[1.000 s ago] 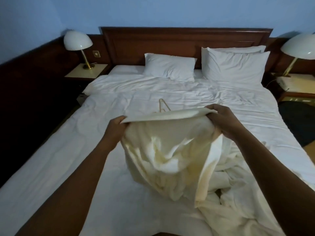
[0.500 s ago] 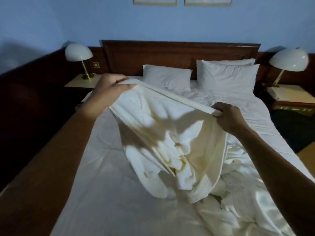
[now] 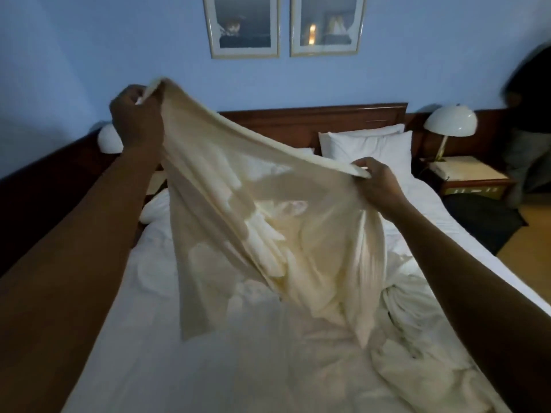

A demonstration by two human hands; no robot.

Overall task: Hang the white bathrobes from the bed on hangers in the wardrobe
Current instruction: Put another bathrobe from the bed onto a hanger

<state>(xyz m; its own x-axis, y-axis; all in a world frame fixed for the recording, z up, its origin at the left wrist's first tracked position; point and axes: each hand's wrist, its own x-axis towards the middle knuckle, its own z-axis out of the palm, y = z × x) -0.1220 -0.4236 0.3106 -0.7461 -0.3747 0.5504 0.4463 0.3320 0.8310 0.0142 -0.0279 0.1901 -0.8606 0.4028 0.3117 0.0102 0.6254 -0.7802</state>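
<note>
To shake it open for a hanger, left hand (image 3: 135,114) and right hand (image 3: 380,181) each gripped the bathrobe (image 3: 253,222) edge above the bed (image 3: 179,368).

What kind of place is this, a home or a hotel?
Most likely a hotel bedroom: a wide bed made up in plain white linen against a dark wooden headboard, matching dome lamps on either side of it, and a white bathrobe held up over the bed.
</note>
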